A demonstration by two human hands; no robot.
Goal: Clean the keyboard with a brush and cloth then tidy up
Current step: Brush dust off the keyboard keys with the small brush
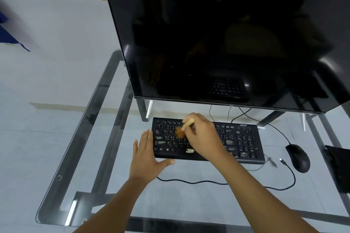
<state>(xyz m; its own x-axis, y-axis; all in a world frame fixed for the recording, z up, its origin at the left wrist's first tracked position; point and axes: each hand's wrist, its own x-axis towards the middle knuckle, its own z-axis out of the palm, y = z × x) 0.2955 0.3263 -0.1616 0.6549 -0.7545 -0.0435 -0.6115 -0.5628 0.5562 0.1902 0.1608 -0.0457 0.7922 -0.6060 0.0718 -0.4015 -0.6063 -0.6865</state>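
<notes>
- The keyboard (236,140) is a flat black slab lying on the glass desk (106,111), directly under both hands; it looks light and rigid, so I judge it would skate on the smooth glass under a sideways push unless it is steadied at an edge
- Its keycaps are small and sprung; a light sweep between the rows should do, since hard pressure could lift a cap. Pale smudges show on several keys below and to the right of the right hand
- The brush (184,127) is small, with a pale handle and a soft brown tuft; it looks nearly weightless, and the handle is the natural place to take it. The tuft is blurred, so exactly which keys it touches I cannot tell
- The right hand (202,136) has its fingers curled round the brush handle, pinching it, with the tuft pointing down to the keys left of the knuckles
- The left hand (144,157) is spread flat with straight fingers, holding nothing; its thumb rests at the keyboard's near left corner and its fingertips reach the left edge, apparently bracing it
- Right of the right hand, well apart, lie a black mouse (298,157) and, further out at the desk's edge, a dark cloth (339,168), possibly the one for wiping
- A loose cable (208,182) runs across the glass nearer than both wrists; a dark monitor (227,34) rises beyond the hands
</notes>
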